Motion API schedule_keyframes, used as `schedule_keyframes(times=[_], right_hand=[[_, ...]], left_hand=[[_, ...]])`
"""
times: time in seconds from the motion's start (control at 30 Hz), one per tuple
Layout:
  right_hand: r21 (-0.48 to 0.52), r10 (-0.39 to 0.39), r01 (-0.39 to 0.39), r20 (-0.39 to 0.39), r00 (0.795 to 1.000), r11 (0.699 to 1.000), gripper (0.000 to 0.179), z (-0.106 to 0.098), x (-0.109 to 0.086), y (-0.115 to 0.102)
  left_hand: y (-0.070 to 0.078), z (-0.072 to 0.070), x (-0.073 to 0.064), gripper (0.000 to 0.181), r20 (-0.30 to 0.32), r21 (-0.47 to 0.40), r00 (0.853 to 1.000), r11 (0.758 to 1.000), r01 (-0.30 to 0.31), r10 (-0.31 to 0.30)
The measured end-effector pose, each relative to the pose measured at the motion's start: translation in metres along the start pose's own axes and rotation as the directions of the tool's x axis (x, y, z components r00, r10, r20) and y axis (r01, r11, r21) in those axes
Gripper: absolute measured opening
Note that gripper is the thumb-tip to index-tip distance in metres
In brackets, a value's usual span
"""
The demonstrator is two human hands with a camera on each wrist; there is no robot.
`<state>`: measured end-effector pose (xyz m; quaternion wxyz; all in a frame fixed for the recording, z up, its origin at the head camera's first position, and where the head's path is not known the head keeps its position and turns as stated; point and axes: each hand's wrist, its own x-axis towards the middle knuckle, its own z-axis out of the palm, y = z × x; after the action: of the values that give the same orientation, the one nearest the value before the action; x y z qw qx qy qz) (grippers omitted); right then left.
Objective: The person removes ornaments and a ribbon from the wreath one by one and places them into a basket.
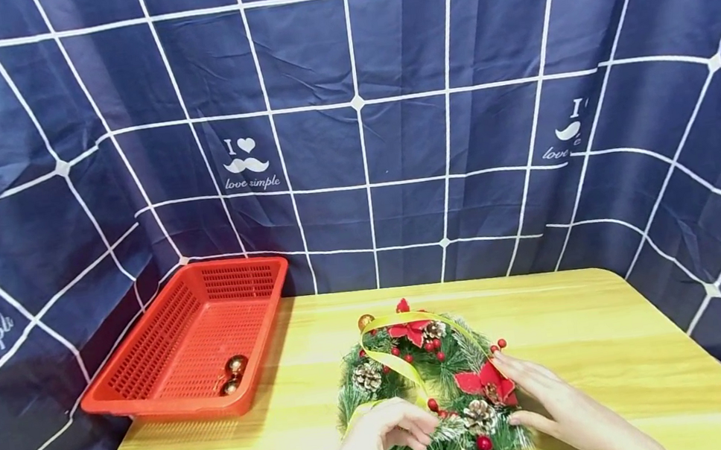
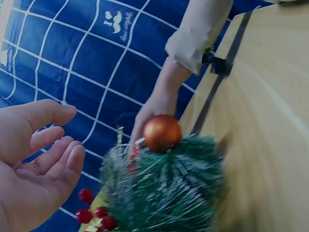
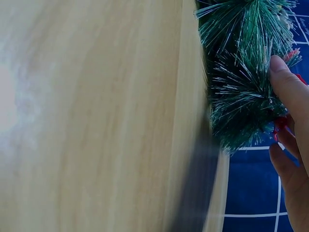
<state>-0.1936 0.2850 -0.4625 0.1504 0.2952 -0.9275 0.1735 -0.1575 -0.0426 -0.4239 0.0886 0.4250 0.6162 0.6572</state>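
Note:
A green artificial Christmas wreath (image 1: 465, 340) lies on the table, trimmed with red poinsettias (image 1: 488, 383), pinecones (image 1: 368, 378), red berries and gold-bronze balls. Loose loops of yellow ribbon (image 1: 394, 362) cross its top and middle. Over the wreath's lower left hovers my left hand (image 1: 387, 443), fingers loosely bent, nothing between them. In the left wrist view an orange-bronze ball (image 2: 162, 133) stands out beside that hand. My right hand (image 1: 558, 403) rests against the wreath's right side, fingers fairly straight by a poinsettia; its thumb (image 3: 285, 79) touches the needles in the right wrist view.
A red plastic basket (image 1: 180, 407) stands at the table's left, with bronze balls (image 1: 237, 365) in its near right corner. The wood-grain table (image 1: 638, 341) runs back to a blue white-lined curtain (image 1: 404, 137) around three sides.

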Motion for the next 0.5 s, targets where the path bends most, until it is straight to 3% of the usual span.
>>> schedule_keyframes(times=[0.13,0.3,0.5], right_hand=[[-0.008,-0.014,0.014,-0.005,1.000,1.000,0.074,0.000,0.000,0.001],[-0.001,0.006,-0.006,0.008,1.000,1.000,0.074,-0.001,0.000,0.000],[-0.010,0.016,-0.015,0.006,1.000,1.000,0.074,-0.001,0.000,0.000]], left_hand=[[-0.003,0.008,-0.001,0.037,0.028,-0.060,0.996,0.995,0.083,-0.082],[-0.010,0.014,0.001,0.038,0.080,-0.017,0.994,0.997,0.077,-0.075],[-0.019,0.024,-0.001,0.036,0.030,-0.001,0.993,0.993,0.115,-0.115]])
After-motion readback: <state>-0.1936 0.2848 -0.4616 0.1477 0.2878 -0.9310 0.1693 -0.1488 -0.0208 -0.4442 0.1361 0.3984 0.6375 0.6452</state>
